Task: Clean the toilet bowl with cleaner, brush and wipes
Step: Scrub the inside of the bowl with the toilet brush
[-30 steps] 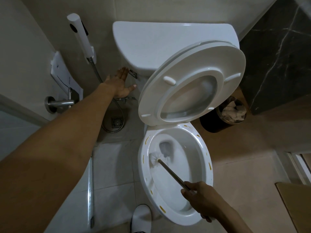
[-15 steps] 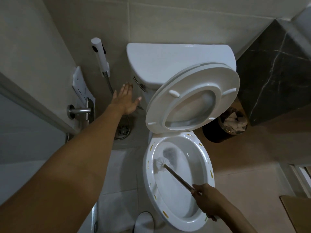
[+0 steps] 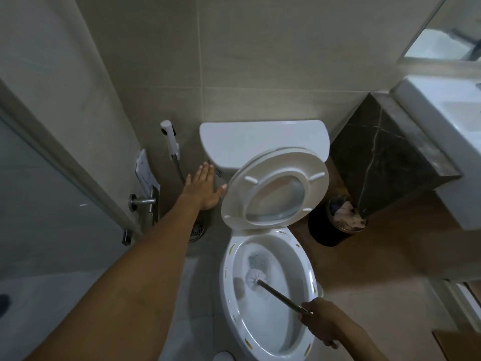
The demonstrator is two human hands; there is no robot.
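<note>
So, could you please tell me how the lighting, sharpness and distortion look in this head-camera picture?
Head view: dim, warm light with soft shadows; wide-angle bending curves the wall edges and stretches the left forearm; the toilet bowl, brush and both hands, left hand and right hand, are fairly sharp; the sink at the right edge is smeared; no strong glare.

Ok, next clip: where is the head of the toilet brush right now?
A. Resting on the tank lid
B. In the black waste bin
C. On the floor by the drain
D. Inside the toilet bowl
D. The right hand grips the handle of the toilet brush, whose white head sits down inside the toilet bowl, near the water.
</note>
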